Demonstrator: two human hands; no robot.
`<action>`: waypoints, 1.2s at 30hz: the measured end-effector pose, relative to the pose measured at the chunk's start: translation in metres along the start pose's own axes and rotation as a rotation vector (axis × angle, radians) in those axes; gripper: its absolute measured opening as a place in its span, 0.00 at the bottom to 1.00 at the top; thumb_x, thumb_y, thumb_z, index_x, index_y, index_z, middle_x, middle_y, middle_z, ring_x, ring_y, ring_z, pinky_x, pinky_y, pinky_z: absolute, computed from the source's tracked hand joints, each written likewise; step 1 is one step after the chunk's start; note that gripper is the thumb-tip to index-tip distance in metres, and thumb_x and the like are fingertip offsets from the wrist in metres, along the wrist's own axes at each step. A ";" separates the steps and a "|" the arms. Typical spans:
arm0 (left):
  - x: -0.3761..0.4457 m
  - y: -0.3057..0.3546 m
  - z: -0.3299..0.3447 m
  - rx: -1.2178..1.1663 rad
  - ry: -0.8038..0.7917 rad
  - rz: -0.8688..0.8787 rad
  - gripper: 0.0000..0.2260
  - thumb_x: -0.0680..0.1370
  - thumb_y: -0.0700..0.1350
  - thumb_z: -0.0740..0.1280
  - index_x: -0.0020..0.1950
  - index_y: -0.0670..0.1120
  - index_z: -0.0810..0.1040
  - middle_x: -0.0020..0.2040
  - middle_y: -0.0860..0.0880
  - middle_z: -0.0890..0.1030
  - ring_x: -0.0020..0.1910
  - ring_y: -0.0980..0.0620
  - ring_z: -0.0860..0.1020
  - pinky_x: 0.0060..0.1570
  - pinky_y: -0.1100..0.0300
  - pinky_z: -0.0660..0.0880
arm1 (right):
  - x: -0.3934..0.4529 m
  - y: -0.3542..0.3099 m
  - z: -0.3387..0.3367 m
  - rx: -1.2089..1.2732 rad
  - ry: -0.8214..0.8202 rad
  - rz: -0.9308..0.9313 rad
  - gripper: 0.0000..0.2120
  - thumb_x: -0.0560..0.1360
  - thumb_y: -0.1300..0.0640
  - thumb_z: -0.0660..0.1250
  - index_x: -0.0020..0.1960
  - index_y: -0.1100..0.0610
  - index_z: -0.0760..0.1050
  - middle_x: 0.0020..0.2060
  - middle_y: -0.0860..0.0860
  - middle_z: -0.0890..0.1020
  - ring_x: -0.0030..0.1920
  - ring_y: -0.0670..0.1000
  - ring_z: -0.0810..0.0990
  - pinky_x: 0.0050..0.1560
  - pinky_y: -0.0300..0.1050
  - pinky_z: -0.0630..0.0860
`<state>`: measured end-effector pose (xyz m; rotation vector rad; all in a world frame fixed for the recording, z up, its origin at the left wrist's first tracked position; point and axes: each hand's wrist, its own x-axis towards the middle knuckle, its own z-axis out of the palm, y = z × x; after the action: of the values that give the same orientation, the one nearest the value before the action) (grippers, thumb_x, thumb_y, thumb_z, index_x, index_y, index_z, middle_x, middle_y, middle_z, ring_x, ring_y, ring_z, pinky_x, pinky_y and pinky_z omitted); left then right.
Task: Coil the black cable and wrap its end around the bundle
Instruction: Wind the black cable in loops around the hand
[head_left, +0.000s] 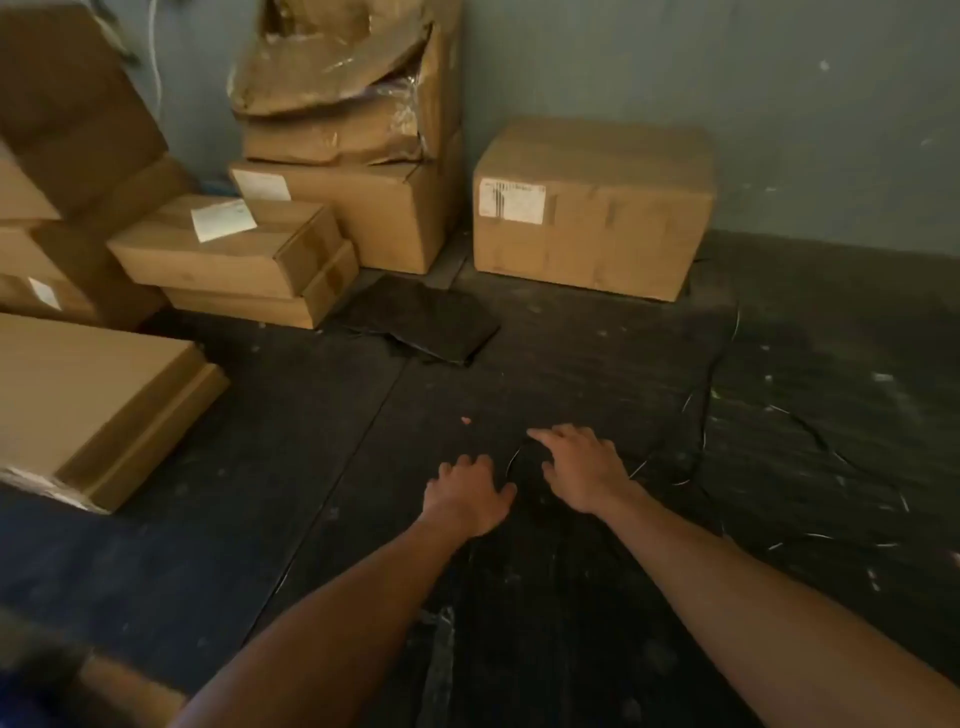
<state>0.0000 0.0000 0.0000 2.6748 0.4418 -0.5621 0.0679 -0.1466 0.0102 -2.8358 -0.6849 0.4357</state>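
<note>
The black cable (702, 436) lies loose on the dark floor and shows only as thin glints. It curves from a small loop between my hands out to the right, then up toward the far box. My right hand (584, 467) rests low over the loop with its fingers spread and the index fingertip at the cable. Just to the left, my left hand (467, 493) hovers with bent fingers and the thumb stretched toward the loop. Neither hand visibly grips the cable. The cable's ends are not visible against the floor.
Cardboard boxes are stacked along the left side (234, 254) and against the wall (363, 156). One sealed box (592, 208) stands at the back centre. A flat box (93, 395) lies at the left. Black sheets (421, 322) lie on the floor ahead.
</note>
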 end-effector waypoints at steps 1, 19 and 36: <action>0.003 0.002 0.003 0.025 0.004 -0.011 0.28 0.77 0.62 0.61 0.72 0.49 0.67 0.70 0.43 0.70 0.69 0.41 0.69 0.65 0.42 0.70 | 0.005 0.000 0.002 -0.024 -0.024 -0.003 0.28 0.78 0.55 0.64 0.75 0.44 0.60 0.73 0.53 0.68 0.72 0.57 0.66 0.70 0.59 0.66; 0.028 -0.014 0.001 -0.616 -0.077 -0.046 0.10 0.82 0.44 0.60 0.62 0.45 0.72 0.46 0.47 0.80 0.42 0.52 0.80 0.44 0.55 0.80 | 0.043 0.009 0.005 0.035 0.061 -0.136 0.04 0.79 0.54 0.61 0.51 0.45 0.69 0.51 0.47 0.77 0.56 0.51 0.75 0.59 0.52 0.71; -0.081 0.063 -0.139 -1.795 -0.704 0.438 0.10 0.81 0.49 0.61 0.46 0.46 0.80 0.30 0.53 0.71 0.35 0.55 0.74 0.53 0.52 0.74 | -0.012 -0.014 -0.139 0.704 0.588 -0.402 0.06 0.81 0.59 0.60 0.52 0.56 0.76 0.43 0.51 0.79 0.45 0.53 0.78 0.46 0.50 0.76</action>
<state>-0.0025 -0.0160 0.1714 0.7254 0.0140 -0.4930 0.0972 -0.1562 0.1470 -1.9439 -0.7509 -0.1967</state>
